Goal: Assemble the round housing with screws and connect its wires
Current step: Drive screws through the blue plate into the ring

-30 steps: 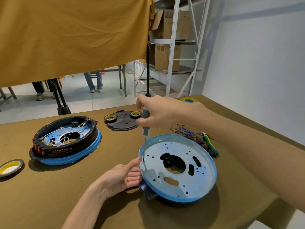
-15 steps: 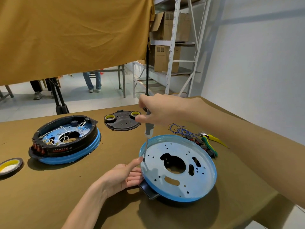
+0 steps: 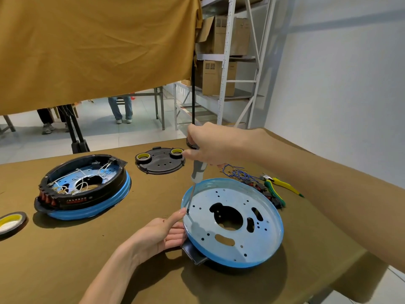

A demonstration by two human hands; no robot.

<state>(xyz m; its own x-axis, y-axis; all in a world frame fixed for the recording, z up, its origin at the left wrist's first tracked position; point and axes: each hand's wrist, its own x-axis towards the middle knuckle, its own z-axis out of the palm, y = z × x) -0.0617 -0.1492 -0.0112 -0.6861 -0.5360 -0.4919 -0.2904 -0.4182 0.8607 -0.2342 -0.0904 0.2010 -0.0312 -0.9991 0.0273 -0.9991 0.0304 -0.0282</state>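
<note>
- My right hand (image 3: 215, 148) grips the grey-handled screwdriver (image 3: 198, 170), tip seemingly in a hole of the round blue metal housing plate (image 3: 232, 222).
- My left hand (image 3: 157, 235) steadies its rim, thumb extended, fingers relaxed.

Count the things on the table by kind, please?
Round housings: 2
Black cover plate: 1
Tape rolls: 3
Screwdriver: 1
Pliers: 1
Wire bundle: 1
Total: 9

Near plate (image 3: 252, 244): pale blue, darker blue rim. Left housing (image 3: 87, 194): black over blue band. Far cover (image 3: 161, 161): black. Wires (image 3: 238, 173): blue. Pliers (image 3: 280, 189): green-yellow. Tablecloth (image 3: 65, 260): olive-brown.
</note>
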